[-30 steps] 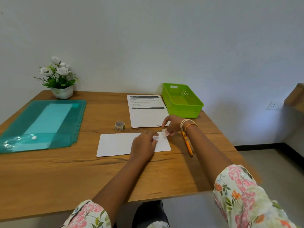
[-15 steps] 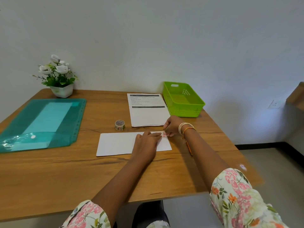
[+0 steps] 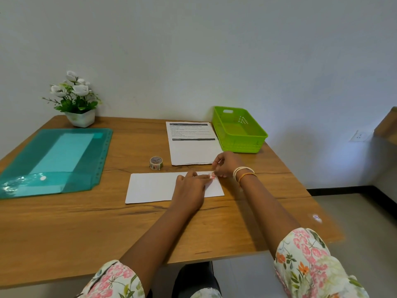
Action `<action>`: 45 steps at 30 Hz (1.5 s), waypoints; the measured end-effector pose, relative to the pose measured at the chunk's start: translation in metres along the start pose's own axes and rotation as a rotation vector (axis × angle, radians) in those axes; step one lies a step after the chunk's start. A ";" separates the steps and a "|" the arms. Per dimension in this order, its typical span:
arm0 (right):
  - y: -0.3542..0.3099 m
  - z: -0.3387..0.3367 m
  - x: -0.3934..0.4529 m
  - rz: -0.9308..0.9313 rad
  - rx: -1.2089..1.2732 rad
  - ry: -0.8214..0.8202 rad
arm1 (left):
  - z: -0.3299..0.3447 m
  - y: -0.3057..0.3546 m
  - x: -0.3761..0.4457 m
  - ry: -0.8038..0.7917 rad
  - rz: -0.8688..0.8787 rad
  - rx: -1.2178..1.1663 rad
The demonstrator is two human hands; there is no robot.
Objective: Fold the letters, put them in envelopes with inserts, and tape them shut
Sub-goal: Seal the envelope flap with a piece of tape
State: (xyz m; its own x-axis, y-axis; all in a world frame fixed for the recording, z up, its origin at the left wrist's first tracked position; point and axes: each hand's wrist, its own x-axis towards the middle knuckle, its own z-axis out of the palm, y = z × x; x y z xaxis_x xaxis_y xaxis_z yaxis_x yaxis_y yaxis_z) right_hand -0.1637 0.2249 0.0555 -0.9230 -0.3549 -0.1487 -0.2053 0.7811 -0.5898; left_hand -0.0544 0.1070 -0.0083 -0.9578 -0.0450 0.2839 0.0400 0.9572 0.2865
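A white envelope (image 3: 154,187) lies flat on the wooden table (image 3: 86,222) in front of me. My left hand (image 3: 190,190) rests flat on its right half, fingers stretched toward the top right corner. My right hand (image 3: 226,164) pinches a small patterned piece of tape (image 3: 212,177) at that corner of the envelope. A roll of patterned tape (image 3: 156,162) stands just beyond the envelope. A printed letter sheet (image 3: 193,145) lies flat farther back.
A lime green basket (image 3: 239,130) sits at the back right beside the letter. A teal plastic folder (image 3: 53,160) with pale sheets inside covers the left side. A white pot of white flowers (image 3: 75,100) stands in the back left corner. The table's right edge is close to my right arm.
My right hand has brought the tape piece down from above the envelope's corner onto it. My left hand has slid slightly right along the envelope. The orange pen by my right wrist is now hidden.
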 end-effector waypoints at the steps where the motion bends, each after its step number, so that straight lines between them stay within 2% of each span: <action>1: 0.003 0.000 -0.001 0.000 0.012 0.014 | 0.001 0.000 0.000 -0.001 -0.008 -0.004; 7: 0.020 0.010 -0.002 0.053 0.100 0.151 | 0.003 -0.001 0.001 -0.002 -0.023 -0.019; 11: 0.024 0.022 -0.016 -0.128 0.025 0.299 | 0.002 0.000 0.000 0.014 -0.018 -0.011; 15: 0.032 0.040 -0.028 -0.330 -0.159 0.200 | 0.000 0.001 -0.001 0.042 -0.003 -0.005; 20: 0.045 0.056 -0.038 -0.415 -0.285 0.285 | 0.001 0.000 -0.001 0.035 -0.024 -0.031; 25: 0.044 0.060 -0.042 -0.386 -0.382 0.290 | -0.002 0.002 -0.001 0.005 -0.030 0.025; 33: 0.041 0.060 -0.053 -0.328 -0.306 0.324 | -0.007 0.007 0.000 -0.144 -0.039 0.159; 37: 0.042 0.062 -0.058 -0.363 -0.415 0.295 | -0.008 0.006 0.000 -0.134 -0.029 0.183; 45: 0.037 0.066 -0.066 -0.229 -0.415 0.250 | -0.008 0.006 0.001 -0.130 -0.039 0.163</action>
State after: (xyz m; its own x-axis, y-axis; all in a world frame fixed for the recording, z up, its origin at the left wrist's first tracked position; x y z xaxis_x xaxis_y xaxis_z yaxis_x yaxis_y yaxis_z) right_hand -0.0891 0.2430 -0.0089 -0.8783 -0.4468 0.1703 -0.4756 0.8532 -0.2141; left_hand -0.0523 0.1099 0.0011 -0.9868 -0.0559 0.1520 -0.0345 0.9896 0.1400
